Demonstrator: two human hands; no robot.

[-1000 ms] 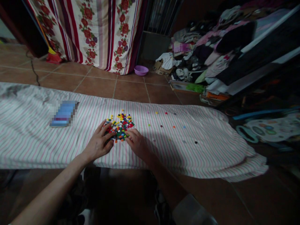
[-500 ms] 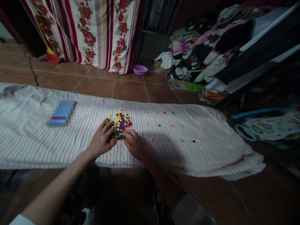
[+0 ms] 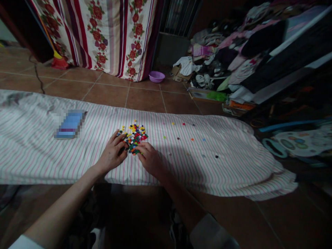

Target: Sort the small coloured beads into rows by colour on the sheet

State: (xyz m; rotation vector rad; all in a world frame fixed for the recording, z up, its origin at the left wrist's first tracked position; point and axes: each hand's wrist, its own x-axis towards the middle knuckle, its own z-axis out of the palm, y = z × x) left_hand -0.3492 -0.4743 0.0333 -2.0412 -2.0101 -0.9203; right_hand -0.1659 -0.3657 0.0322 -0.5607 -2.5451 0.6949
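Observation:
A heap of small coloured pieces [image 3: 135, 133], in red, yellow, green, blue, white and black, lies on a striped cloth [image 3: 90, 155]. My left hand [image 3: 111, 153] rests at the heap's left edge, palm down, its fingers apart and bent over some pieces. At the lower right edge my right hand [image 3: 150, 159] has its fingers curled together, the tips among the pieces; what they pinch, if anything, is hidden. To the right, single pieces lie spaced out in three rows, among them a red piece [image 3: 183, 123], an orange piece [image 3: 192, 139] and a black piece [image 3: 216, 156].
A blurred blue rectangular object [image 3: 69, 125] lies on the cloth at the left. Beyond the cloth are tiled floor [image 3: 145, 98], a purple basin [image 3: 156, 76], a floral curtain [image 3: 111, 38] and a red dustpan [image 3: 59, 62]. Clothes [image 3: 215, 57] are heaped at the back right.
The view has shifted slightly. My left hand has drawn back a little to the left, away from the right hand's fingertips. My right hand stays at the heap's lower right edge.

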